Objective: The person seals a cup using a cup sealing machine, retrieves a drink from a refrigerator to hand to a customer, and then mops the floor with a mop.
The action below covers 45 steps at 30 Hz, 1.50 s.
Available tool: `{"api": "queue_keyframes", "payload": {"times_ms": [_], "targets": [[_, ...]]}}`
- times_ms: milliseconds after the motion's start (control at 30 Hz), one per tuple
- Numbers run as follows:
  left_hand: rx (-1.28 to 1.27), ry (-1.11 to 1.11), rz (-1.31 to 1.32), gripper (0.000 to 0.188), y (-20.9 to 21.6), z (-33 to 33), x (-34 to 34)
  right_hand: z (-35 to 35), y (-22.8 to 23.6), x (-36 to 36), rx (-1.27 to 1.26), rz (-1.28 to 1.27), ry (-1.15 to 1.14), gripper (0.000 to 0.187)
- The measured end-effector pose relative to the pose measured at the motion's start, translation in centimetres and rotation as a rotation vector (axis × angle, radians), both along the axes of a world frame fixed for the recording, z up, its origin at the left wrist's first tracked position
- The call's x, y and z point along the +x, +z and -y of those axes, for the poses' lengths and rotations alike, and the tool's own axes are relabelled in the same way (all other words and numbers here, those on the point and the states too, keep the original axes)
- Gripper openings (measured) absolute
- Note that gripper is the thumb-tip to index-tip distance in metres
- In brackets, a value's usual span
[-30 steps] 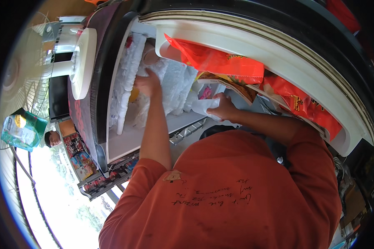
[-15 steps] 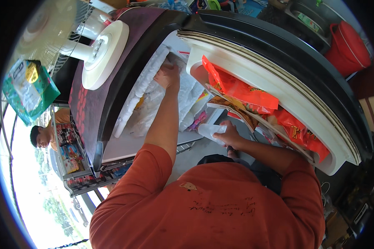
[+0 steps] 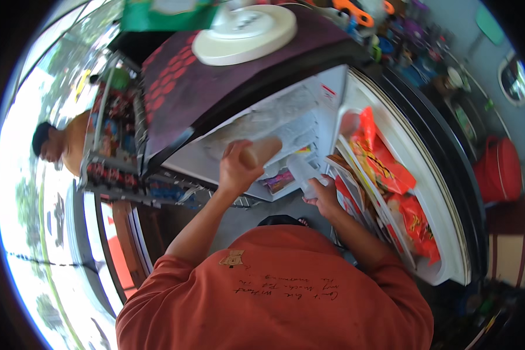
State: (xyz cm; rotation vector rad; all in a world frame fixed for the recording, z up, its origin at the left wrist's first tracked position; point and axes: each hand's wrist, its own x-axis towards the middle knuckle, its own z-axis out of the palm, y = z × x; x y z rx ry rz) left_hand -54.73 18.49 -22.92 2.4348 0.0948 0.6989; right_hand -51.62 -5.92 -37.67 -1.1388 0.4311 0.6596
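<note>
My left hand [image 3: 238, 168], in front of the open freezer compartment [image 3: 286, 116], is closed round a cloudy, beige-white cylinder [image 3: 265, 150]. What the cylinder is made of, I cannot tell. To its right, my right hand [image 3: 325, 197] grips a whitish, translucent cylinder [image 3: 301, 171], tilted with its upper end toward the freezer. The two cylinders are close but apart. Frost coats the freezer's inside, and packets in yellow and purple [image 3: 281, 179] lie low in it.
The open fridge door [image 3: 449, 192] stands on the right, its shelves holding red packets [image 3: 385, 157]. A white fan base [image 3: 245, 35] rests on the fridge top. At the left are a rack of packets [image 3: 114, 128] and a person [image 3: 70, 143]. A red bucket [image 3: 499, 169] is far right.
My left hand has come out of the frosted compartment with the beige-white cylinder. My right hand still holds its translucent cylinder. The view has turned, and the fridge appears shifted.
</note>
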Motion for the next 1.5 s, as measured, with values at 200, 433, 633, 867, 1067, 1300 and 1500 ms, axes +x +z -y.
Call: {"api": "queue_keyframes", "payload": {"times_ms": [200, 433, 633, 867, 1067, 1300, 1500], "targets": [[0.036, 0.056, -0.393, 0.059, 2.8, -7.1, -14.3, -4.8, 3.9, 3.1, 0.197, 0.231, -0.207, 0.069], [-0.494, 0.638, -0.347, 0.051, 6.2, -8.7, -27.0, -10.4, 9.4, 9.8, 0.121, 0.292, -0.409, 0.068], [-0.672, 0.585, 0.336, 0.041, 9.9, -8.3, -33.9, -13.3, 8.8, 15.6, -0.099, 0.471, -0.472, 0.071], [-0.245, 0.783, 0.422, 0.033, 9.8, -8.3, -34.4, -14.5, 5.7, 23.3, -0.609, 1.105, -0.525, 0.061], [-0.555, 0.843, 0.399, 0.047, 7.2, -9.2, -35.9, -14.5, 7.9, 24.2, -0.472, 1.529, -0.444, 0.045], [-1.626, 0.300, 1.009, 0.056, 6.2, -10.6, -34.7, -14.7, 4.6, 24.4, -1.018, 1.773, -0.257, 0.067], [-1.786, 0.396, 1.058, 0.062, 5.7, -10.7, -33.6, -13.7, 4.0, 25.3, -1.005, 1.754, -0.070, 0.069]]}}
